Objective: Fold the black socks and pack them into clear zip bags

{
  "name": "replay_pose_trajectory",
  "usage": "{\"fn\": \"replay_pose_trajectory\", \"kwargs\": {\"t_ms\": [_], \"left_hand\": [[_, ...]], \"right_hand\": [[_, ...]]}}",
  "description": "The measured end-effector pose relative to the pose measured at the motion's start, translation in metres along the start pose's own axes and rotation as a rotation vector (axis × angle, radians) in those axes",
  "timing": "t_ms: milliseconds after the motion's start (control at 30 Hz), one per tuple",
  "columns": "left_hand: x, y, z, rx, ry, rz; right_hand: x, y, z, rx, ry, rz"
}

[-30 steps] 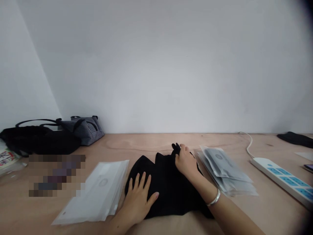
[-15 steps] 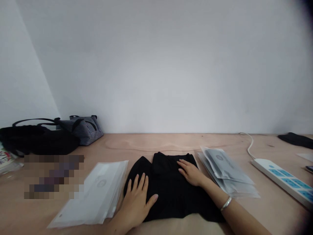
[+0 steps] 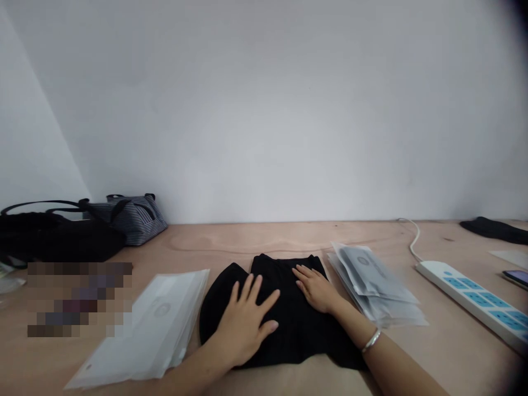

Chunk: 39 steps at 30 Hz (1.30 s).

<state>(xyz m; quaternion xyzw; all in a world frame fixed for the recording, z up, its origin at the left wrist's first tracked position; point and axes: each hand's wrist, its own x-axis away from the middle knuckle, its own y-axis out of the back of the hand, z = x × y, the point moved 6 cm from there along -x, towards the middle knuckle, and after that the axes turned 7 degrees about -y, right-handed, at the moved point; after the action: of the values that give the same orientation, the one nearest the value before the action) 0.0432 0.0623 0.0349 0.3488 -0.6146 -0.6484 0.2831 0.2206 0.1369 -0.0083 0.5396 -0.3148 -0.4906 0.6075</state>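
Note:
A black cloth garment (image 3: 289, 335) lies spread on the wooden table in front of me; its exact kind I cannot make out. My left hand (image 3: 243, 327) rests on its left part, fingers spread. On its upper right part lies my right hand (image 3: 315, 289), palm down with the fingers stretched out. To the left is a stack of frosted plastic zip bags (image 3: 152, 324), flat and pale. Just right of the cloth, more frosted bags (image 3: 375, 280) lie in a pile, with something dark inside the top one.
A white power strip (image 3: 474, 300) with blue sockets and a cord lies at the right, near a phone (image 3: 515, 278) and a black cloth piece (image 3: 495, 229). A black bag (image 3: 61, 239) and a striped bag (image 3: 140, 223) stand back left. A wall (image 3: 280, 121) rises behind the table (image 3: 223, 236).
My left hand has slid right and slightly up across the black garment, its fingers spreading wider. The right hand stays on the cloth. The whole view has shifted slightly.

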Motion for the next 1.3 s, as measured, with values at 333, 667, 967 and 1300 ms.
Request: {"fn": "replay_pose_trajectory", "kwargs": {"t_ms": [333, 667, 967, 1300], "left_hand": [[-0.046, -0.009, 0.007, -0.134, 0.201, -0.093], [0.023, 0.01, 0.069, -0.41, 0.459, -0.025], [-0.003, -0.027, 0.06, 0.045, 0.292, 0.131], [-0.02, 0.01, 0.087, 0.067, 0.28, 0.041]], "right_hand": [[0.003, 0.001, 0.0, 0.025, 0.002, -0.015], [0.002, 0.001, 0.001, 0.025, -0.015, -0.009], [0.003, 0.001, 0.001, 0.085, -0.063, -0.003], [-0.024, 0.016, 0.008, 0.2, -0.2, -0.025]]}}
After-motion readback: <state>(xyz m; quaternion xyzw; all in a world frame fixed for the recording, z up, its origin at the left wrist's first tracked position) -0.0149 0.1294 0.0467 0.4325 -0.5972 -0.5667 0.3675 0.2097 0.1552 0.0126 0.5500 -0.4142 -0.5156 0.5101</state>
